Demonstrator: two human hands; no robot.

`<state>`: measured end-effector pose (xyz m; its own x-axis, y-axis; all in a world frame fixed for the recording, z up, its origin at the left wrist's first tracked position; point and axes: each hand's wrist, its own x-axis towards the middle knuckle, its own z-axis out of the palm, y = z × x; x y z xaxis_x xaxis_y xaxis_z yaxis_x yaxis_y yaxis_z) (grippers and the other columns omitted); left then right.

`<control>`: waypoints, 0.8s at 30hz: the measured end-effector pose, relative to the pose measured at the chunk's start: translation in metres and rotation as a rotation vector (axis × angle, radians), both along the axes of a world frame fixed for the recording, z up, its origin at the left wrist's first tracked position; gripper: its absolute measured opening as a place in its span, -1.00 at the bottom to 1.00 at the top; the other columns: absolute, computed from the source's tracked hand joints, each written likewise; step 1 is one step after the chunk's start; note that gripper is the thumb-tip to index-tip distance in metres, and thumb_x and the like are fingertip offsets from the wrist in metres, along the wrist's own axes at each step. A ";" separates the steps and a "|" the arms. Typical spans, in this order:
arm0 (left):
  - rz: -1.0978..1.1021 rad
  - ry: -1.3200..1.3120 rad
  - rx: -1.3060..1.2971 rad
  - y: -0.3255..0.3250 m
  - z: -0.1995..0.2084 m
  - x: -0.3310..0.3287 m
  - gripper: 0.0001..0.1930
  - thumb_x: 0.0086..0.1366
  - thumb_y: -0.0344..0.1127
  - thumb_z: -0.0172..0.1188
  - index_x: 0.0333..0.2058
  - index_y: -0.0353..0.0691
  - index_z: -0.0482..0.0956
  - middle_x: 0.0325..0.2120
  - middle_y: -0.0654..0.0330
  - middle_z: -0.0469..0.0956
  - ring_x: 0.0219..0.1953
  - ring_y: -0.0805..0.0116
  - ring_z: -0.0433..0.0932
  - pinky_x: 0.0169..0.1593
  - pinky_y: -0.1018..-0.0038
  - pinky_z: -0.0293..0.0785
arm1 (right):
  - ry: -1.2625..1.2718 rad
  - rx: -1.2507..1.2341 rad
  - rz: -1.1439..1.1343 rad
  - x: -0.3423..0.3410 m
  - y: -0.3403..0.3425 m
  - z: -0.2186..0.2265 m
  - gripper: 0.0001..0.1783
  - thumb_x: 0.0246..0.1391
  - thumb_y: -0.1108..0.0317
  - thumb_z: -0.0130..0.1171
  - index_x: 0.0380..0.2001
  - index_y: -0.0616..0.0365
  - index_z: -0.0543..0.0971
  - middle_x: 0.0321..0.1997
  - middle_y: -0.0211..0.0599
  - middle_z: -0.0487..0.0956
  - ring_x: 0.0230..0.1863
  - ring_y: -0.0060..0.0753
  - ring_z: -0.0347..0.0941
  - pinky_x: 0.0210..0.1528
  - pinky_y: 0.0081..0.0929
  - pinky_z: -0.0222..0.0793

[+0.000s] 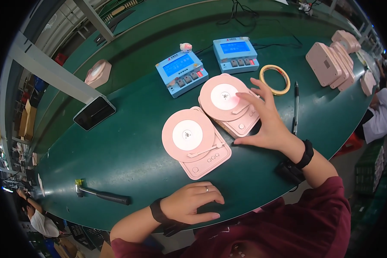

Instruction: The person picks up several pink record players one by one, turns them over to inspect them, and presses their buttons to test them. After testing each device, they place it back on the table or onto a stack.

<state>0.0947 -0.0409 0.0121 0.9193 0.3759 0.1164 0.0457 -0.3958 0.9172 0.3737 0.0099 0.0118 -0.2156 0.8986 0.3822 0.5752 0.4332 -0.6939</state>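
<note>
Two pink toy record players lie side by side on the green table, each with a round platter, a white centre label and a small tone arm. My right hand [271, 127] is spread over the right side of the farther record player [210, 105], thumb by its near corner and fingers over the platter's edge. Whether the fingertips touch it I cannot tell. The nearer record player [172, 138] sits to the left, slightly closer to me. Below it my left hand [186, 203], wearing a ring, hovers near the table edge with loosely bent fingers and nothing in it.
Behind the players stand two blue testers [178, 66] with screens and buttons. Tape [263, 81] and a pen [296, 107] lie to the right, beyond them stacked pink housings [324, 64]. A hammer [105, 195] lies left, near a dark-screened device [94, 112] on a post.
</note>
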 end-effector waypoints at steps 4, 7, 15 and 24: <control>0.002 0.009 0.000 0.000 0.001 -0.001 -0.71 0.12 -0.24 0.30 -0.23 -0.25 0.54 -0.32 0.14 0.55 -0.29 0.18 0.50 -0.20 0.37 0.44 | 0.014 0.027 -0.006 0.011 0.008 -0.003 -0.17 -0.22 -0.03 0.33 0.13 0.09 0.34 0.23 0.00 0.22 0.31 -0.09 0.11 0.29 -0.17 0.09; 0.001 0.010 -0.005 -0.001 0.002 -0.002 -0.71 0.11 -0.24 0.31 -0.23 -0.25 0.55 -0.32 0.13 0.55 -0.29 0.18 0.50 -0.19 0.38 0.44 | 0.123 0.063 0.036 0.023 0.010 -0.011 -0.18 -0.17 -0.13 0.28 0.09 0.14 0.34 0.18 -0.06 0.27 0.27 -0.18 0.17 0.26 -0.23 0.14; -0.009 0.023 -0.007 0.001 0.003 0.000 -0.70 0.09 -0.24 0.32 -0.23 -0.26 0.56 -0.32 0.13 0.56 -0.30 0.17 0.51 -0.20 0.39 0.45 | 0.762 -0.352 -0.093 0.024 0.013 -0.016 -0.46 0.31 -0.08 -0.29 0.05 0.16 0.28 0.10 -0.26 0.37 0.17 -0.47 0.28 0.28 -0.47 0.03; -0.017 0.014 0.010 0.006 0.000 0.002 -0.69 0.05 -0.23 0.35 -0.26 -0.26 0.57 -0.34 0.16 0.55 -0.33 0.21 0.52 -0.24 0.41 0.46 | 0.593 -0.174 -0.031 0.022 0.008 -0.005 -0.47 0.19 -0.03 -0.01 0.01 0.18 0.30 0.11 -0.24 0.39 0.14 -0.45 0.32 0.22 -0.46 0.15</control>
